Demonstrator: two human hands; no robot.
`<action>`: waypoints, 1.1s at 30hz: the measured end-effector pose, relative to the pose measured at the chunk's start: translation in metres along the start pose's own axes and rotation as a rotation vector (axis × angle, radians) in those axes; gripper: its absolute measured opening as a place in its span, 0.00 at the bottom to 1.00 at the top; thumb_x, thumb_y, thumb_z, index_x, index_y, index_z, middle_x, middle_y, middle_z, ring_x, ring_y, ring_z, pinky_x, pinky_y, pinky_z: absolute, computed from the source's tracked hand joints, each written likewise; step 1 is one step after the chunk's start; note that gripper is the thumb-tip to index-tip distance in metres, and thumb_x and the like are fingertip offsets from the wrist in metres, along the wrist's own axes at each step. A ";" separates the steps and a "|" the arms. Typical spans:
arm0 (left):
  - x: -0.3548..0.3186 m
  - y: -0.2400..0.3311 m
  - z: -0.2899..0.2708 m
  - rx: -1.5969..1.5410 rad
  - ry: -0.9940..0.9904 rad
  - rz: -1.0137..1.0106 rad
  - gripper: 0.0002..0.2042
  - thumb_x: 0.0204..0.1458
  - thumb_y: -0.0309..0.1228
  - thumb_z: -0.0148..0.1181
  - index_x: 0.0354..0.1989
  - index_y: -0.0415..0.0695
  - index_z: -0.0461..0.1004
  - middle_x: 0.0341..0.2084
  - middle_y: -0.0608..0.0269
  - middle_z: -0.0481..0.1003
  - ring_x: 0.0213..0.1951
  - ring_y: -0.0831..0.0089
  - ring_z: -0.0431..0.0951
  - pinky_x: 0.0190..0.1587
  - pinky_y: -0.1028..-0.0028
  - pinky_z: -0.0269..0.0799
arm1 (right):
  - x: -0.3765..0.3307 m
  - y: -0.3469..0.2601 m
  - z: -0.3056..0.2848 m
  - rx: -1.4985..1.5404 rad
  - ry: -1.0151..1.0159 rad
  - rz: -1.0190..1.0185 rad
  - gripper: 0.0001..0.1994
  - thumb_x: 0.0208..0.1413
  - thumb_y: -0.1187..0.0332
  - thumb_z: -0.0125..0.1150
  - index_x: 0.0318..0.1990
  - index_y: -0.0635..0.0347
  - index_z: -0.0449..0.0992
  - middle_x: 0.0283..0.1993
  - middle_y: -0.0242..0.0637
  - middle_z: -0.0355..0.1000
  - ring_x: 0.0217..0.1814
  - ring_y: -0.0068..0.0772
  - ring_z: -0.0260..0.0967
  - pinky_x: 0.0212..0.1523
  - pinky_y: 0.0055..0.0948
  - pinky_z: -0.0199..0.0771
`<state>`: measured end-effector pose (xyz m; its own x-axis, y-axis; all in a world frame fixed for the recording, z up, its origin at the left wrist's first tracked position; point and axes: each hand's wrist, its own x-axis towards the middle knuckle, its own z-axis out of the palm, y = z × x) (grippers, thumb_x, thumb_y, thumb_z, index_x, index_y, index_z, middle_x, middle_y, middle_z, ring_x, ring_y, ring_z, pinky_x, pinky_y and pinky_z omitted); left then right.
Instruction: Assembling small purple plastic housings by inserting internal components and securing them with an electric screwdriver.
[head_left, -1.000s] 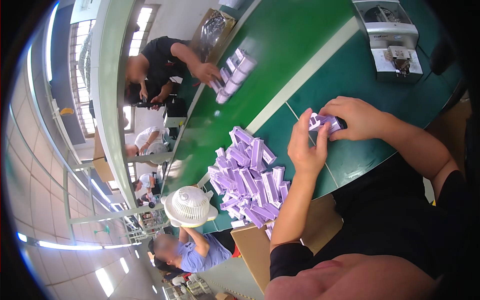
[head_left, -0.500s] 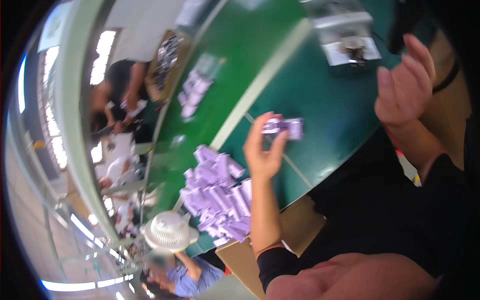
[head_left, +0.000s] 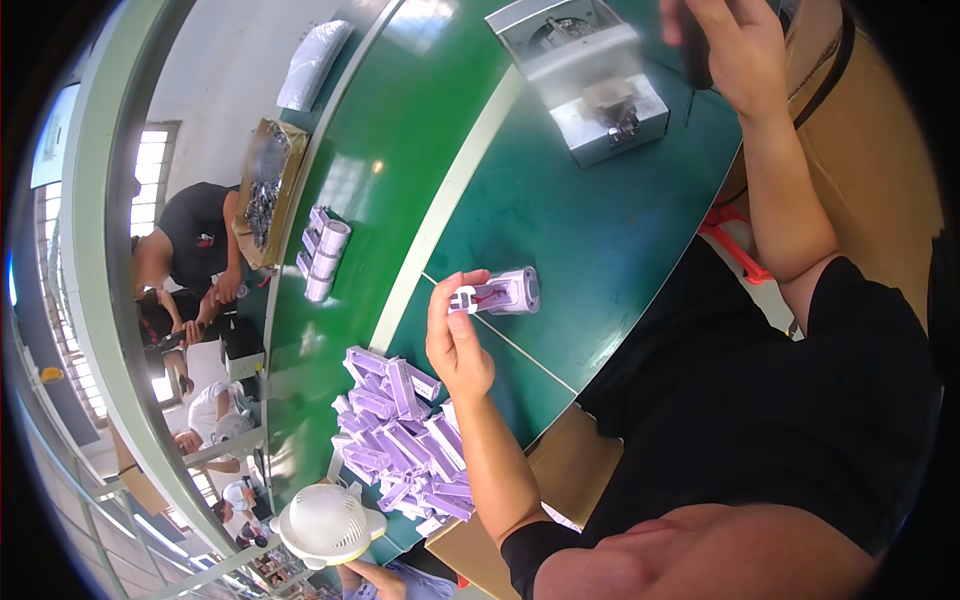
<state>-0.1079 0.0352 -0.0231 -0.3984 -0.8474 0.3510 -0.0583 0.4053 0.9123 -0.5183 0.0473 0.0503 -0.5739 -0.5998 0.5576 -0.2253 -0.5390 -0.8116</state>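
Observation:
My left hand (head_left: 455, 340) is raised over the green table (head_left: 560, 220) and pinches a small purple cylindrical part (head_left: 500, 293) with a white end between thumb and fingers. Just below and left of it lies a heap of several similar purple pieces (head_left: 400, 440). My right hand (head_left: 735, 45) is lifted high at the top of the view, away from the purple part, near a grey metal machine (head_left: 590, 80). Its fingers curl around something dark that is mostly hidden.
A white bowl-shaped strainer (head_left: 325, 520) sits at the table's near left end. More purple parts (head_left: 322, 255) and a brown box of dark pieces (head_left: 262, 190) lie further up the table, by another person in black (head_left: 190, 250). A cardboard box (head_left: 880, 180) stands at my right.
My right hand let go of the purple part and rose up to the right, toward the grey machine. My left hand keeps the part alone and has stayed above the purple heap.

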 end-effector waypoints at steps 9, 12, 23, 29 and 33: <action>0.019 -0.005 0.027 -0.360 0.118 -0.109 0.24 0.71 0.41 0.48 0.65 0.34 0.67 0.44 0.43 0.78 0.49 0.49 0.81 0.59 0.51 0.73 | 0.001 -0.095 0.058 0.470 -0.202 0.075 0.28 0.69 0.47 0.61 0.57 0.68 0.70 0.29 0.30 0.71 0.24 0.17 0.66 0.26 0.19 0.67; 0.023 -0.004 0.037 -0.382 0.136 -0.111 0.24 0.71 0.42 0.48 0.65 0.34 0.67 0.42 0.45 0.77 0.47 0.51 0.81 0.59 0.52 0.73 | 0.003 -0.097 0.064 0.514 -0.315 0.026 0.24 0.64 0.50 0.70 0.50 0.64 0.74 0.30 0.26 0.70 0.25 0.14 0.66 0.26 0.18 0.66; 0.029 -0.004 0.038 -0.380 0.164 -0.143 0.26 0.68 0.42 0.49 0.64 0.31 0.68 0.38 0.47 0.77 0.40 0.60 0.80 0.47 0.62 0.77 | -0.002 -0.100 0.065 0.490 -0.297 0.090 0.33 0.60 0.46 0.72 0.59 0.66 0.74 0.30 0.28 0.71 0.25 0.14 0.66 0.27 0.19 0.66; 0.030 -0.018 0.037 -0.376 0.157 -0.254 0.29 0.67 0.47 0.54 0.65 0.34 0.68 0.38 0.53 0.77 0.39 0.61 0.81 0.46 0.63 0.79 | -0.010 -0.081 0.075 0.311 -0.271 0.040 0.37 0.58 0.38 0.69 0.52 0.69 0.72 0.27 0.32 0.72 0.21 0.19 0.66 0.23 0.19 0.67; 0.032 -0.007 0.041 -0.387 0.095 -0.235 0.28 0.68 0.45 0.52 0.65 0.32 0.68 0.39 0.54 0.77 0.39 0.64 0.80 0.45 0.66 0.78 | -0.014 -0.083 0.079 0.163 -0.256 -0.089 0.43 0.59 0.27 0.57 0.54 0.69 0.70 0.24 0.31 0.71 0.18 0.17 0.66 0.22 0.16 0.66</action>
<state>-0.1583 0.0191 -0.0267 -0.3286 -0.9360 0.1265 0.2161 0.0559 0.9748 -0.4296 0.0542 0.1239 -0.3363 -0.6638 0.6680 -0.1253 -0.6715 -0.7304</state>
